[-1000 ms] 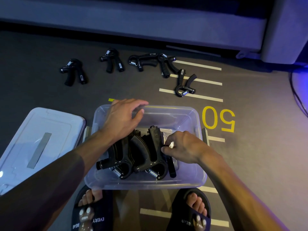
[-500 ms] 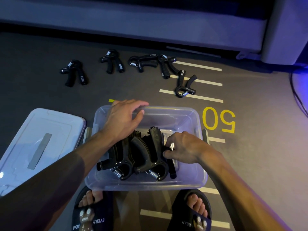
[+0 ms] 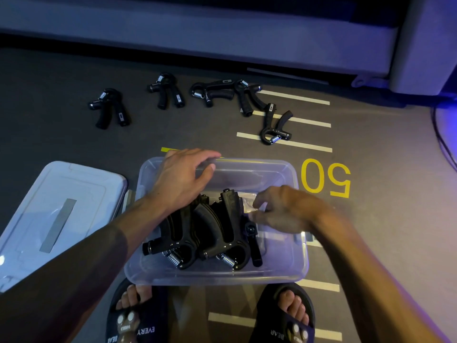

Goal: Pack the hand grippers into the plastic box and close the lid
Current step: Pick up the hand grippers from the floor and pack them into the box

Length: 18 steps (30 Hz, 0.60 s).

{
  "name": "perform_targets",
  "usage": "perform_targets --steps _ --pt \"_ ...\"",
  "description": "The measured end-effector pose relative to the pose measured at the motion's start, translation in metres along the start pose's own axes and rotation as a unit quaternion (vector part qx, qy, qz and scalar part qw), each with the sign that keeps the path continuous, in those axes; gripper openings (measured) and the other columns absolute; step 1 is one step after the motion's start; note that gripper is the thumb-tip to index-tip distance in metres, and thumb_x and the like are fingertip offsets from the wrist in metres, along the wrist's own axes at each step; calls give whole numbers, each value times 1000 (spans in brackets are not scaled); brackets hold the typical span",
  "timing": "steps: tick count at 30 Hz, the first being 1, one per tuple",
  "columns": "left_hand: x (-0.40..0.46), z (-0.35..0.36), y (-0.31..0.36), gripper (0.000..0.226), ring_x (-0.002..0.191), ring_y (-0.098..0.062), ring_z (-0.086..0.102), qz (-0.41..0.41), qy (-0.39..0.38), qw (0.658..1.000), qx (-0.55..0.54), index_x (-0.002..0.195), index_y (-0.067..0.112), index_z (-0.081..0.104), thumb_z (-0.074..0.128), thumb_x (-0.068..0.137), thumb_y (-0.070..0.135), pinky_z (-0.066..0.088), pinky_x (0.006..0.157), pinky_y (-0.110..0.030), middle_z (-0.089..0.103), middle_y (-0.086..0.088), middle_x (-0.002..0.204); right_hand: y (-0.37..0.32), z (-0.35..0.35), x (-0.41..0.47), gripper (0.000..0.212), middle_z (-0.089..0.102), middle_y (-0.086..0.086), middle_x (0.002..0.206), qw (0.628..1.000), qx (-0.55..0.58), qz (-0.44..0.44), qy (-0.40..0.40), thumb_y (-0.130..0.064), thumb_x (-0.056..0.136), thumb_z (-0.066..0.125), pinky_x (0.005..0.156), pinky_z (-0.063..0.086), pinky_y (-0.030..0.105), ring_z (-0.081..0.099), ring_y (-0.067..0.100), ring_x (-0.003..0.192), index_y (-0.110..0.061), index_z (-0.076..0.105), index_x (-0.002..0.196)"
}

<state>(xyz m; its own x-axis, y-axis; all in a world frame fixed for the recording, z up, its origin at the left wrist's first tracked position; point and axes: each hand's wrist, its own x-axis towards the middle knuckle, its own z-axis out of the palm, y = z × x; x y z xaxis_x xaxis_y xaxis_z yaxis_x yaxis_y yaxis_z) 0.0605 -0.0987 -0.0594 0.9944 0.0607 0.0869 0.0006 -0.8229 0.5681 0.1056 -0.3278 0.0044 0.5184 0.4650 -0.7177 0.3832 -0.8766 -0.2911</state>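
Note:
A clear plastic box (image 3: 210, 278) sits on the floor between my feet. Black hand grippers (image 3: 217, 233) lie packed side by side in its left and middle part, springs toward me. My left hand (image 3: 183, 179) rests on the box's far rim, fingers curled over the edge and thumb inside. My right hand (image 3: 284, 209) hovers, blurred, over the right part of the box with fingers apart and nothing in them. The box's lid (image 3: 57, 214) lies flat on the floor to the left. Several more grippers lie beyond the box, the nearest (image 3: 274, 127) on the white stripes.
The other loose grippers form a row farther back, from the leftmost (image 3: 110, 107) to a touching pair (image 3: 222, 91). A yellow "50" (image 3: 326, 179) is painted right of the box. A grey padded bench (image 3: 197, 28) runs along the back. My sandalled feet (image 3: 131, 318) are under the box's near edge.
My right hand has let go of the gripper in the box and lifted up and to the right, fingers spreading. My left hand stays on the far rim.

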Motion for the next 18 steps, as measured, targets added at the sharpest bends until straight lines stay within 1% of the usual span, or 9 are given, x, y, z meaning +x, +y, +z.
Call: perform_targets --steps 2,3,5,7,8,11,14,17,18 --pt "1 0 1 32 103 -9 66 0 0 1000 1 122 32 69 52 95 38 37 96 -30 73 16 111 8 -16 2 20 76 0 103 995 80 -23 62 -37 97 56 76 53 26 71 20 94 -24 69 106" --pt "2 -1 1 31 103 -10 67 1 1 1000 3 120 33 69 52 96 40 40 96 -32 73 16 110 13 -26 5 16 78 -1 92 986 130 -34 101 -28 97 56 68 54 24 73 17 82 -21 70 99" --pt "6 -3 3 32 102 -11 68 0 -9 1000 10 117 35 69 48 98 48 47 94 -35 74 17 110 27 -45 16 15 77 0 76 954 219 -42 200 -17 97 54 56 50 22 71 13 62 -17 69 92" --pt "13 -5 4 41 100 -14 68 -10 -44 999 27 116 39 67 38 97 59 51 85 -36 74 16 107 46 -57 39 15 76 1 71 921 277 -21 275 -16 95 53 55 50 24 66 12 54 -15 67 93" --pt "18 -6 4 46 97 -16 68 -14 -64 997 42 116 40 66 32 96 64 51 80 -35 75 14 102 58 -61 56 15 75 1 72 911 293 -4 291 -16 94 53 54 48 25 64 13 53 -15 67 93" --pt "31 -3 8 61 83 -23 63 -6 -113 989 90 104 32 66 18 94 68 36 65 -33 69 5 81 93 -64 113 12 75 8 81 905 311 55 286 -15 87 56 56 45 25 65 22 61 -18 68 86" --pt "41 3 11 59 78 -27 61 31 -124 985 116 89 23 61 19 98 63 30 62 -33 63 0 72 116 -65 160 15 69 6 85 916 278 81 279 -13 84 57 64 46 29 67 31 81 -25 67 84" --pt "47 8 10 55 83 -29 61 46 -143 982 116 86 22 57 20 100 61 30 63 -34 64 -1 74 130 -68 187 27 67 9 102 939 190 116 263 -12 86 62 82 53 32 65 30 96 -21 66 111" --pt "48 9 10 57 85 -30 62 53 -146 981 118 86 22 56 17 100 61 32 64 -34 65 -1 77 135 -69 195 30 67 12 107 941 174 127 260 -13 86 62 86 54 34 66 32 100 -19 63 115"
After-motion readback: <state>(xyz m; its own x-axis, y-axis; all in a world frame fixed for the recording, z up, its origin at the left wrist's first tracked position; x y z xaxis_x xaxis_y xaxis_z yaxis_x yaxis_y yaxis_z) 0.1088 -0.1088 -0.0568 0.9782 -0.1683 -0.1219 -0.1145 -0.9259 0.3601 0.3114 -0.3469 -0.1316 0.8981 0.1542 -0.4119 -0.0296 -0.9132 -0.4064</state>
